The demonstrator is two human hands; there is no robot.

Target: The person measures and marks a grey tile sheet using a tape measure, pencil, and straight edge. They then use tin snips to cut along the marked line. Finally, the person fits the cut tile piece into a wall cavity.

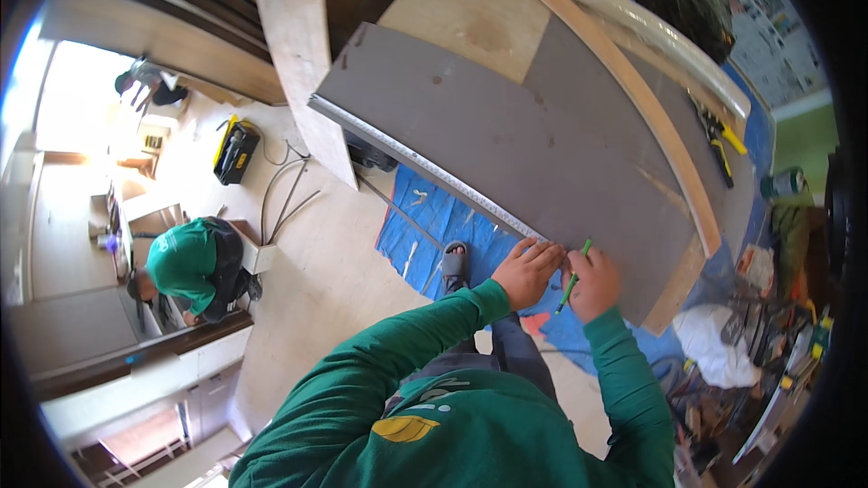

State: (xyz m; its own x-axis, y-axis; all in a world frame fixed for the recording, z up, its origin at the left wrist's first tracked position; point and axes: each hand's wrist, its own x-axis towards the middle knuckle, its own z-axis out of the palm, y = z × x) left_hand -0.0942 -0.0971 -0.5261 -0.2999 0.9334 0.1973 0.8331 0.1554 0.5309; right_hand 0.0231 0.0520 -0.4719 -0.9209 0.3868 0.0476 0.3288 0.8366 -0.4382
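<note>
The grey board (452, 108) lies across the upper centre of the frame. A graduated silver strip (425, 166) runs along its lower-left edge, ending near the hands. The left hand (526, 273) rests at the strip's lower end, fingers together and pointing to the upper right; whether it grips the edge beneath cannot be told. The right hand (594, 285), just beside it at the board edge, pinches a green pencil (568, 293) between thumb and fingers, the pencil tilted. A curved wooden strip (646, 99) crosses the board at upper right; yellow-and-black snips (721, 157) lie beyond it. A blue sheet (416, 239) covers floor below the board, centre frame. A co-worker (183, 258) bends at lower left.
</note>
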